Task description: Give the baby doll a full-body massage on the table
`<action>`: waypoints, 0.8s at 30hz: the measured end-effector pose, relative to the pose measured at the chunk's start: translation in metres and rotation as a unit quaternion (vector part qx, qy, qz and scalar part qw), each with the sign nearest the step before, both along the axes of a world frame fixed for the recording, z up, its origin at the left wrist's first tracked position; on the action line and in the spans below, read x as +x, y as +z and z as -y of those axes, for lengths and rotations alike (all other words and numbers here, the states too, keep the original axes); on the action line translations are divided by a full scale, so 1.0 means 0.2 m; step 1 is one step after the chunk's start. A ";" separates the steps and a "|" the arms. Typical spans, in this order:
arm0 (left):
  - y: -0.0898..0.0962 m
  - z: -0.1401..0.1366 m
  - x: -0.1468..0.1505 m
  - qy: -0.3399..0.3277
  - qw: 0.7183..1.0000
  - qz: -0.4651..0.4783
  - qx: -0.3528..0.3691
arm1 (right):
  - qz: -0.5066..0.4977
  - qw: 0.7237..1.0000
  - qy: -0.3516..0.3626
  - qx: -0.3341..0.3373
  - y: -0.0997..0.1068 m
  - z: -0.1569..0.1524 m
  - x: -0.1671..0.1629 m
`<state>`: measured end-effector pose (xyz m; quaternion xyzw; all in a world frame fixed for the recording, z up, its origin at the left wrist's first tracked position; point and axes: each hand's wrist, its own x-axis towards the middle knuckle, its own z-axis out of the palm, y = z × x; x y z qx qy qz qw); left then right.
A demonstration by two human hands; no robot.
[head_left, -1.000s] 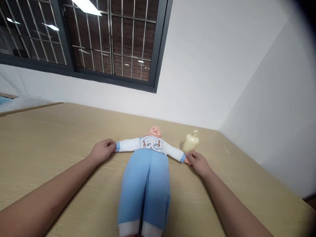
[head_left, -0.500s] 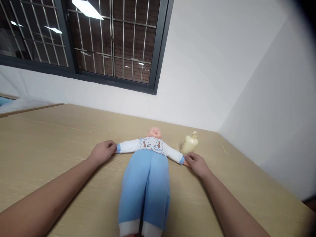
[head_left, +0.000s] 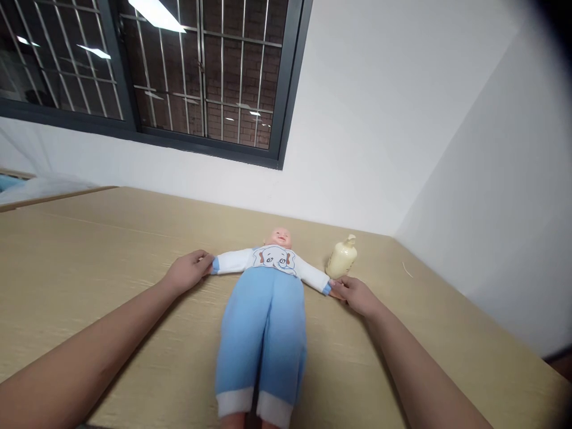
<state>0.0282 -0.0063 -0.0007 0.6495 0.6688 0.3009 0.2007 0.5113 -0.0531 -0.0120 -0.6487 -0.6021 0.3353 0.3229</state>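
Observation:
A baby doll lies on its back, its head toward the wall and its arms stretched out sideways. It wears a white top with an elephant face, blue cuffs, and blue trousers with white hems. On the left, my left hand is closed around the doll's hand at the cuff. My right hand pinches the doll's other hand just past the blue cuff. Right behind my right hand stands a cream pump bottle.
The doll and bottle rest on a light wooden tabletop. A white wall with a barred window rises behind it. Clear plastic wrapping sits beyond the left edge. A thin pale strip lies on the right.
Both hands keep their hold on the doll's hands. The doll's arm on the right has shifted very slightly left with my right hand. The view has tilted a little.

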 end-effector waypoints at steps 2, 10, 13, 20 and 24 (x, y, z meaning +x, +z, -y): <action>0.01 0.02 0.02 -0.006 0.999 0.045 0.001 | -0.090 0.995 0.005 -0.041 0.02 0.01 -0.02; 0.07 0.14 0.16 -0.012 0.967 0.206 0.153 | -0.171 0.979 -0.049 0.096 0.07 0.04 -0.15; 0.06 0.16 0.23 -0.045 0.967 0.165 0.188 | -0.037 0.977 -0.066 0.198 0.08 0.07 -0.24; 0.01 0.21 0.36 -0.182 0.947 -0.051 0.259 | 0.175 0.934 0.031 0.309 0.06 0.14 -0.47; -0.01 0.21 0.40 -0.233 0.928 -0.088 0.277 | 0.241 0.913 0.094 0.316 0.04 0.16 -0.54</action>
